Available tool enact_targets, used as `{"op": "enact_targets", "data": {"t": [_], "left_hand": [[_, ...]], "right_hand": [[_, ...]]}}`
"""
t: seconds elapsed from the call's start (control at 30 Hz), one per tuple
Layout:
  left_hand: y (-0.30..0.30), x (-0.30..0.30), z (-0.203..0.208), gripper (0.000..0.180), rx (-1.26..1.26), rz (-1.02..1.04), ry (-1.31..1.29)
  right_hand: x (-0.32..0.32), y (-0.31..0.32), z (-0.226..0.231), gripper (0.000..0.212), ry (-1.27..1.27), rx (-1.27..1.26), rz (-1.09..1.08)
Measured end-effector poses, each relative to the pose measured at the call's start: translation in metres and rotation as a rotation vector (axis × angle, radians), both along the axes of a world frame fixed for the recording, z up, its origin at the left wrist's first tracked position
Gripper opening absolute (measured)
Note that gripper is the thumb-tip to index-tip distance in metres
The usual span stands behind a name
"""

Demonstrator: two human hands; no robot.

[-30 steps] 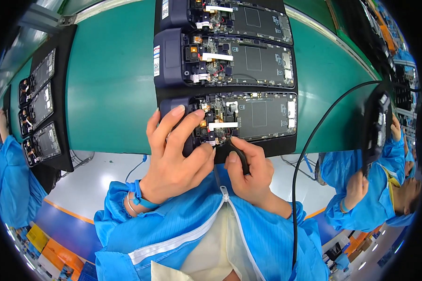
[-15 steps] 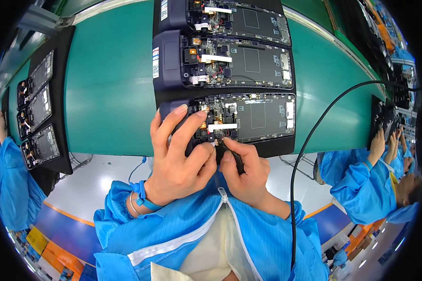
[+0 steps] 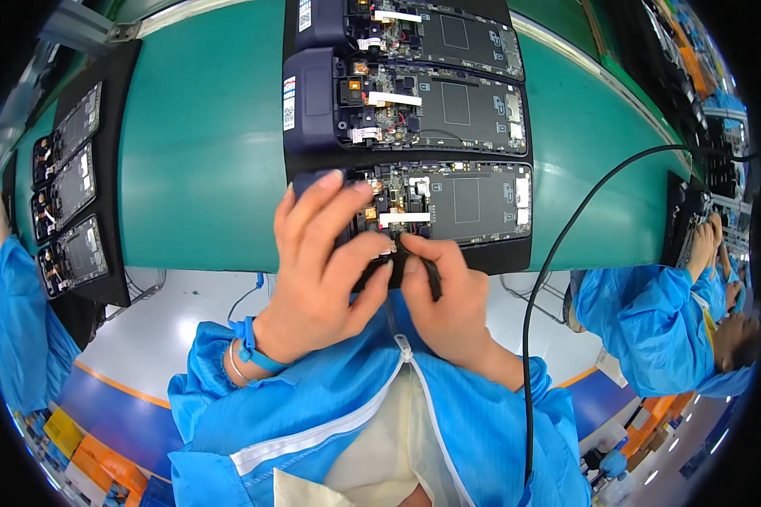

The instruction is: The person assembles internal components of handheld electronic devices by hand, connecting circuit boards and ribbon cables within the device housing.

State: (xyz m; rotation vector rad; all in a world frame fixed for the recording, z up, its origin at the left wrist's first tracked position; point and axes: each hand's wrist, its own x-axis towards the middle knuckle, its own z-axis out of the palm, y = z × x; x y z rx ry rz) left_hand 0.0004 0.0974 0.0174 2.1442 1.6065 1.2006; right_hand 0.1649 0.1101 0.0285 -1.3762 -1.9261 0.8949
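Observation:
Nearest me on the dark mat lies an opened handheld device (image 3: 465, 198), its circuit board, a white strip and several small connectors exposed. My left hand (image 3: 317, 253) reaches over the device's dark left end, some fingers stretched across it. Its index finger and thumb are curled near the device's lower edge, slightly apart, gripping it there. Closed in a pinch, my right hand (image 3: 448, 296) holds a slim black tool (image 3: 434, 279), whose upper end is at the lower edge beside my left index finger. What the tool's tip touches is too small to tell.
Two similar opened devices (image 3: 473, 114) lie farther off on the same mat. The green belt (image 3: 203, 169) runs under it, with another mat of devices (image 3: 76, 190) at left. A black cable (image 3: 558, 253) arcs on the right. A blue-sleeved co-worker (image 3: 651, 329) works at right.
The mat and its devices have shifted slightly upward. My left thumb and index finger have parted a little. My right hand has moved slightly, still holding the black tool at the lower edge.

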Motion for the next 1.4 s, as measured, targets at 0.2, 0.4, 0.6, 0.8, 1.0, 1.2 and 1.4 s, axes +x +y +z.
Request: {"op": "enact_targets", "data": {"t": [0.2,0.4,0.6,0.8,1.0,1.2,1.4], "left_hand": [[-0.001,-0.026,0.011,0.054,-0.026,0.047,-0.125],[-0.004,-0.025,0.017,0.065,-0.156,0.037,-0.095],[0.045,-0.039,0.041,0.037,0.141,0.021,0.347],[0.109,-0.030,0.051,0.027,-0.025,-0.283,0.487],[0.108,-0.029,0.035,0.019,0.063,-0.364,0.488],[0.109,-0.031,0.035,0.023,0.145,-0.426,0.484],[0.111,-0.032,0.031,0.030,0.102,-0.478,0.587]], "right_hand": [[0.042,0.021,0.011,0.020,0.308,0.054,-0.385],[0.057,0.026,0.008,0.026,0.370,-0.084,-0.378],[0.044,0.030,0.035,0.028,0.345,0.168,-0.310],[0.017,0.051,0.060,0.027,0.468,0.191,-0.085],[0.015,0.077,0.028,0.023,0.307,-0.097,-0.179],[0.008,0.081,0.008,0.019,0.082,-0.029,-0.226],[0.007,0.082,0.001,0.018,0.001,0.005,-0.194]]}}
